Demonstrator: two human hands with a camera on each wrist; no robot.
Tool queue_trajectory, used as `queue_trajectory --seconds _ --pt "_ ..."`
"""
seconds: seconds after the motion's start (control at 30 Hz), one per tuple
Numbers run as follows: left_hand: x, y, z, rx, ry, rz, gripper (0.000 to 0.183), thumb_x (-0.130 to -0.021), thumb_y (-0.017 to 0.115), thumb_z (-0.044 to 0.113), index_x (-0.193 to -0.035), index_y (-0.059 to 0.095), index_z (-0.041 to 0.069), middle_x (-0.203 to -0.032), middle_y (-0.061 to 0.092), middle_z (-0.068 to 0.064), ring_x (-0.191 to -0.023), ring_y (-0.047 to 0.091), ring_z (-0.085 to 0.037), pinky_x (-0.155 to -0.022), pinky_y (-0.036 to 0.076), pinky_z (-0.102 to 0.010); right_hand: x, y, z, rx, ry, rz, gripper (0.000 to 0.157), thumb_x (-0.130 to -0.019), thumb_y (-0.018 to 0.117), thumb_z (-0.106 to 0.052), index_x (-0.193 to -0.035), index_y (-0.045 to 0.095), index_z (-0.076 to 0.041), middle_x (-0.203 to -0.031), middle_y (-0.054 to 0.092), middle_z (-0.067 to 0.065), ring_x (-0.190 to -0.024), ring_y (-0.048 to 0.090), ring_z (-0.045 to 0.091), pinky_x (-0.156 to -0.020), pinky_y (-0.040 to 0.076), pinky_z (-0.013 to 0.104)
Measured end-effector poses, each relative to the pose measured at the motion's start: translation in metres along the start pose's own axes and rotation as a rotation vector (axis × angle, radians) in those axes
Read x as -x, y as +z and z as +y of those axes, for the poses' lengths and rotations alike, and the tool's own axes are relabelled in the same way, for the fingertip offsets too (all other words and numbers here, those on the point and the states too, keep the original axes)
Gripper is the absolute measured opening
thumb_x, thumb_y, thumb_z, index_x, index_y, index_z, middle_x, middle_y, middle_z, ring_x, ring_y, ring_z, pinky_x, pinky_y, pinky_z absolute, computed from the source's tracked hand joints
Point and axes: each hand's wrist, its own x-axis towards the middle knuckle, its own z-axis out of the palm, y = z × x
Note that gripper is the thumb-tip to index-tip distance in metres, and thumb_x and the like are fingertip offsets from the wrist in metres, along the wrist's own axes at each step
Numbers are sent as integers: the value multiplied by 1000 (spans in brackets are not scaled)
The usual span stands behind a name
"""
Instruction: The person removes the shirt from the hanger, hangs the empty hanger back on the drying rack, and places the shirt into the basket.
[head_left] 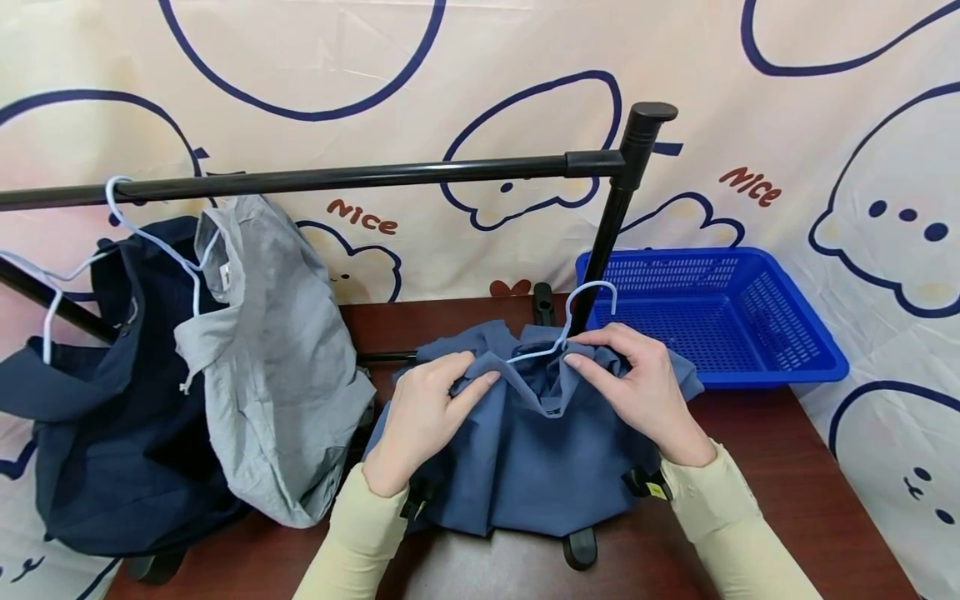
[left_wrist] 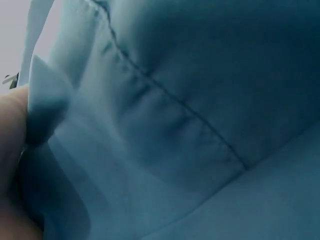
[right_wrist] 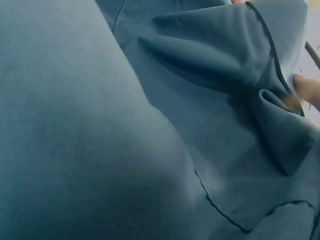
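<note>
A slate-blue collared shirt [head_left: 540, 475] is held up in front of the rack, its lower part hanging over the dark red table. Into its neck opening runs a pale blue hanger [head_left: 567, 315]; the hook sticks up above the collar, and the lower part is hidden in the cloth. My left hand [head_left: 422, 412] pinches the left side of the collar between thumb and fingers. On the other side, my right hand [head_left: 643, 385] pinches the collar close by the hanger's neck. Folds of the shirt fill both wrist views, with fingers [right_wrist: 307, 90] at the right wrist view's edge.
A black clothes rack [head_left: 375, 173] stands behind my hands. On its left hang a grey garment [head_left: 285, 358] and a dark navy garment [head_left: 150, 467], with pale hangers. A blue plastic basket [head_left: 817, 367] sits behind and right of the shirt. A printed cloth covers the back wall.
</note>
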Motion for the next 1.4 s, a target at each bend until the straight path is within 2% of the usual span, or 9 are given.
queue_trajectory --seconds 0.17,0.37,0.57,0.8,0.97,1.13,1.2,1.27,1.4 --pt "0 0 -1 44 10 16 29 -102 62 43 -83 56 22 -72 45 8 -61 46 -7 -54 40 -29 0 -1 3 4 4 17 24 -85 82 -1 -105 78 -13 -95 71 -6 -85 64 10 -74 50 22" --pt "2 -2 -5 38 26 39 25 -102 62 40 -89 67 20 -79 56 8 -64 50 -6 -56 43 -28 1 -2 6 -3 21 25 22 -86 81 -1 -104 78 -13 -96 71 -6 -87 65 11 -77 51 21" --pt "5 -7 -12 32 29 65 23 -100 67 37 -85 67 20 -73 50 8 -60 46 -5 -53 39 -27 1 -7 7 -8 35 73 20 -86 80 0 -102 78 -12 -95 72 -5 -86 65 11 -78 50 21" --pt "10 -16 -20 118 74 107 26 -95 75 30 -75 60 22 -69 44 9 -59 41 -5 -55 32 -21 3 -18 5 -2 109 128 13 -89 79 -2 -99 77 -10 -94 71 -2 -85 63 11 -80 49 21" --pt "13 -21 -21 143 122 95 22 -93 77 31 -77 67 22 -71 50 11 -62 46 -5 -58 35 -19 7 -28 5 -20 129 143 15 -88 78 2 -98 77 -8 -93 71 1 -84 63 12 -78 49 20" --pt "11 -24 -18 164 97 59 20 -93 78 28 -79 66 22 -76 53 11 -67 48 -6 -61 38 -22 10 -35 6 -54 146 134 18 -87 78 6 -100 77 -6 -94 71 3 -86 63 14 -80 49 21" --pt "10 -24 -16 183 68 37 15 -92 78 27 -86 66 21 -81 57 10 -71 51 -7 -64 41 -24 10 -35 7 -62 151 130 19 -86 78 6 -101 76 -5 -95 71 3 -88 63 14 -80 49 21" --pt "9 -25 -14 204 41 8 13 -93 77 27 -100 70 19 -93 65 9 -77 56 -8 -68 47 -27 9 -36 7 -67 147 129 21 -85 78 7 -102 76 -5 -96 71 4 -88 63 15 -79 49 21" --pt "5 -26 -9 248 15 -70 40 -99 70 28 -138 63 22 -129 65 8 -106 63 -13 -91 52 -38 9 -35 10 -70 119 120 27 -81 78 13 -103 76 -3 -97 71 6 -88 62 14 -78 48 21"
